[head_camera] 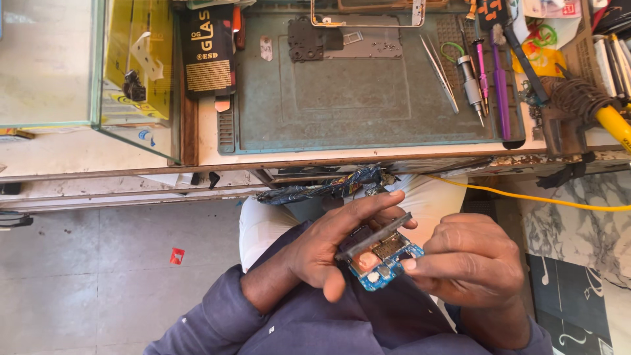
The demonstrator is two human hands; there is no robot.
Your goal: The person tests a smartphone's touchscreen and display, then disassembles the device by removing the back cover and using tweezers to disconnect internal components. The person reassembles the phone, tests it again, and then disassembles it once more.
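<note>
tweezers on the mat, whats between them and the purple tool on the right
In the head view, a grey screwdriver and a thin pink tool lie between the tweezers and the purple tool, all on the green mat.

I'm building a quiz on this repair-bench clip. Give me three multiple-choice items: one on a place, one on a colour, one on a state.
1. Where is the circuit board?
A. On the green mat
B. Held in both hands over the lap
C. On the floor

2. What colour is the cable running below the bench edge?
A. Yellow
B. Red
C. White

3. How are the tweezers?
A. In the right hand
B. In the left hand
C. Lying unheld on the mat

Key: 1 B, the left hand and right hand both grip the blue board below the bench. 2 A, it is plainly yellow. 3 C, they lie on the mat beside the screwdrivers, far from both hands.
</note>
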